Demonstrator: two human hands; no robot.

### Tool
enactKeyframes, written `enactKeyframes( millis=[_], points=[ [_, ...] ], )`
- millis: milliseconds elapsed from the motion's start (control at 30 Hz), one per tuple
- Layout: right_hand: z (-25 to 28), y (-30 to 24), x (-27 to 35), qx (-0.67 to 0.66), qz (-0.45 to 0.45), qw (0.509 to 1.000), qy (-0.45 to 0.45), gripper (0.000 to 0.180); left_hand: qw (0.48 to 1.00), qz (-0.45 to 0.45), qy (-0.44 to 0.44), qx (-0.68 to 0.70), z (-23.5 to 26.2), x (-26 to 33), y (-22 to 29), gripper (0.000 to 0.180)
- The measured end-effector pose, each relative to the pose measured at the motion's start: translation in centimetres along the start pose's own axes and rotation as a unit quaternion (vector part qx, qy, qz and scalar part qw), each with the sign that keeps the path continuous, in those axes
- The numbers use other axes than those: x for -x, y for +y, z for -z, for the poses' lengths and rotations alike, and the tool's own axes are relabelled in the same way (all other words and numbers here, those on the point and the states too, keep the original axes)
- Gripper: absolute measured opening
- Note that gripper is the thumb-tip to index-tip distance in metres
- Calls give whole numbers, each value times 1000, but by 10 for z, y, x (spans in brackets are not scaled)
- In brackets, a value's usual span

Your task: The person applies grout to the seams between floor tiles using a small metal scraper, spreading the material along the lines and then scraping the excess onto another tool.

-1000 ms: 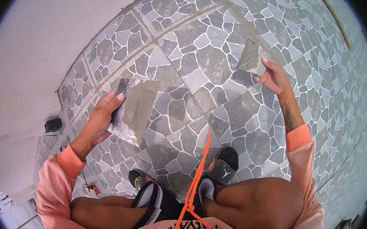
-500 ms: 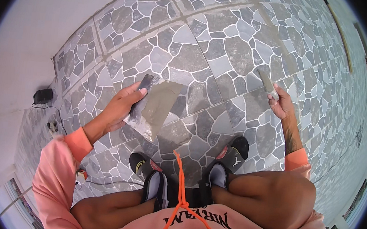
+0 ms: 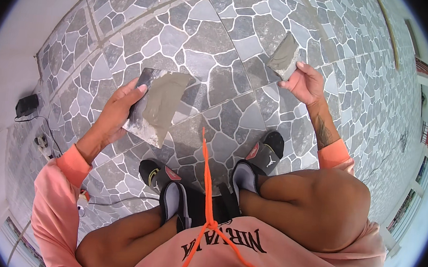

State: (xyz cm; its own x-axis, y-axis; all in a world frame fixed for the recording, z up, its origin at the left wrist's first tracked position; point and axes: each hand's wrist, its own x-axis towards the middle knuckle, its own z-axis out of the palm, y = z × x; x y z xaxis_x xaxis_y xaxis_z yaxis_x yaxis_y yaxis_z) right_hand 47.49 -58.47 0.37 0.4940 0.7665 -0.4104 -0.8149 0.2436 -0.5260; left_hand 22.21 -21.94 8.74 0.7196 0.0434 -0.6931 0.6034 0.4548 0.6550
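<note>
Here's the left hand [image 3: 119, 106], left of centre in the frame, clamped on the dark bare edge of a flat plate [image 3: 138, 105], thumb on top and fingers underneath, with grey paste [image 3: 165, 96] spread over the rest; that grip looks chosen to keep the skin out of the wet stuff, and the face is turned up, presumably so nothing slides off. Across to the upper right of centre, the right hand [image 3: 307, 85] has hold of a small blade [image 3: 283, 59] by its near end, more paste coating the side we see, the two tools well apart above the floor [image 3: 221, 47] of stone-patterned tiles. Below, two slippers [image 3: 268, 149] are planted apart, likely for balance in that low crouch; one carries a white emblem, and both show a red patch, too small to make out. On the pink sweatshirt [image 3: 284, 261], bold dark lettering crosses the chest, partly covered by the orange cord [image 3: 208, 194]. Out at the left, a black box [image 3: 27, 105] with a cable sits near the pale wall [image 3: 22, 50].
</note>
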Motion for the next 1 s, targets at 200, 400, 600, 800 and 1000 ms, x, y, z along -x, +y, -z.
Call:
enactKeyframes(
  millis=[200, 400, 600, 800, 1000],
  points=[
    [-9, 3, 0, -52, -36, 995, -80, 41, 1000, 7, -17, -1, -2, -7, -4, 46],
    [1, 6, -3, -122, -61, 980, -143, 41, 1000, 6, -14, -4, -12, -11, 2, 44],
    [-17, 4, 19, -81, 0, 996, -26, 41, 1000, 22, 0, -16, -18, -16, 2, 43],
    [14, 8, 14, -170, -17, 977, -125, 46, 999, 26, -3, -28, -32, -25, 5, 44],
    [8, 15, 30, -153, -28, 988, -18, 54, 999, 31, -8, -28, -28, -35, -3, 45]
  ],
)
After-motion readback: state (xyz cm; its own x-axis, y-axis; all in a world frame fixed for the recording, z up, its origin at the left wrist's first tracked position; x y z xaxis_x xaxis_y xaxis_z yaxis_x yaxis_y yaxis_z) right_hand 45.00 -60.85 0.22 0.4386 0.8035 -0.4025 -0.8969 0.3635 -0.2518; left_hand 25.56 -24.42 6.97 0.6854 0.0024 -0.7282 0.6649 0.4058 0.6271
